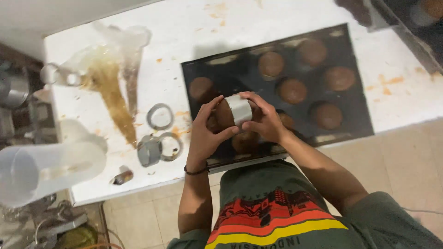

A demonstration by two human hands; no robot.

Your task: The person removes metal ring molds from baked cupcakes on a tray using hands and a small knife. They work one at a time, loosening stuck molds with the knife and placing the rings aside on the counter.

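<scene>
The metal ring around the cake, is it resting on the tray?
No, both hands hold the ring and cake above the tray.

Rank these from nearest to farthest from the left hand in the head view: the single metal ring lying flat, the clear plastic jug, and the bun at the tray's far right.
1. Single metal ring: lies just beyond the left hand, on the white table beside the tray.
2. Far-right bun: across the tray, past the right hand.
3. Clear plastic jug: at the table's left edge.
</scene>
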